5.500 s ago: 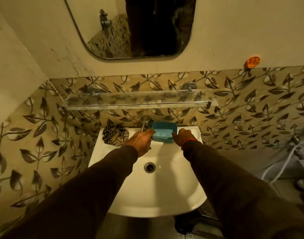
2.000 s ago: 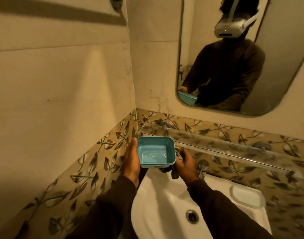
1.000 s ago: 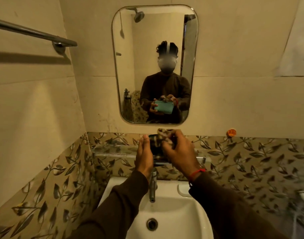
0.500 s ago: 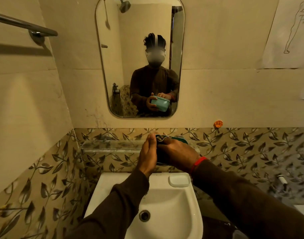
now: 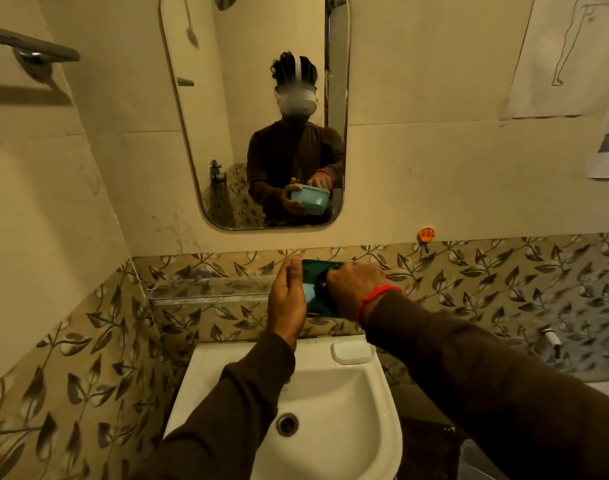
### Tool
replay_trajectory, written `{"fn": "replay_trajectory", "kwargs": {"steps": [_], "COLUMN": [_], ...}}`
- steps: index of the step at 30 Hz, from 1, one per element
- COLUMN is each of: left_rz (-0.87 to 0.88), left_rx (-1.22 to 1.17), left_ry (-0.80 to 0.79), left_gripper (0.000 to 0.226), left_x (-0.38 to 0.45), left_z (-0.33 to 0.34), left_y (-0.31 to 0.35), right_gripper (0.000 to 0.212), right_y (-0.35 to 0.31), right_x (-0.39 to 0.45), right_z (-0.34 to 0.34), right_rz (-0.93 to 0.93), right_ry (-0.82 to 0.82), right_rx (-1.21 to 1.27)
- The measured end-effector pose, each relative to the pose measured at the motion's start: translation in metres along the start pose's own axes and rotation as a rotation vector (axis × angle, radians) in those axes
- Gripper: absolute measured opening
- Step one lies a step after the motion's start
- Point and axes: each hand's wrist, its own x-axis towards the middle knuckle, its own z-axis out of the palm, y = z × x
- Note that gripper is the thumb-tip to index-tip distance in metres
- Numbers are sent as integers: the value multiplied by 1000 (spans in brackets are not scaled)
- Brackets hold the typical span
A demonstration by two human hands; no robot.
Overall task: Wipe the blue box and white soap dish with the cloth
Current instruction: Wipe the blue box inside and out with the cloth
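Note:
I hold the blue box point(image 5: 313, 289) up in front of me above the sink, its open side turned toward me. My left hand point(image 5: 285, 301) grips its left side. My right hand point(image 5: 351, 292) reaches into the box and presses the dark patterned cloth point(image 5: 322, 284) against the inside; most of the cloth is hidden under the fingers. The white soap dish point(image 5: 351, 352) rests on the back right corner of the white sink point(image 5: 227, 362), below my hands and untouched.
A mirror point(image 5: 261, 109) on the wall ahead reflects a person holding the box. A glass shelf point(image 5: 209, 289) runs along the leaf-patterned tiles behind my hands. A towel rail point(image 5: 29, 46) juts out at upper left. An orange hook point(image 5: 426, 234) sticks to the wall at right.
Over the last seconds I lifted the blue box off the sink and took up the cloth. Since half a second ago the box has turned to show more of its inside, my right hand working within it.

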Motion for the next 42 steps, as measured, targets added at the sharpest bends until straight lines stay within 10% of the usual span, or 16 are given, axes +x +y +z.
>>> {"fn": "replay_trajectory", "kwargs": {"steps": [6,12,20,30,36,42], "left_rz": [-22,-121,-209,-41,-65,-81], "left_rx": [-61,-168,7,32,113,90], "left_ry": [-11,-26,-114,28,54,25], "left_gripper": [39,84,79,52,53,47], "left_x": [4,9,29,35,30,29], "left_z": [-3,-2,-2,0,13,13], "left_y": [-9,-1,10,11,-1,-11], "right_gripper": [29,22,36,36,38,27], "right_y": [-2,-14,-4,4,8,1], "right_x": [0,3,5,17,13,9], "right_z": [10,13,10,-9,-12,10], "right_rz": [-4,-76,-272,-22,-73,4], "right_ry": [-216,69,387,-69,-439,-332], "right_rx": [366,829,287,-156,17,539]}}
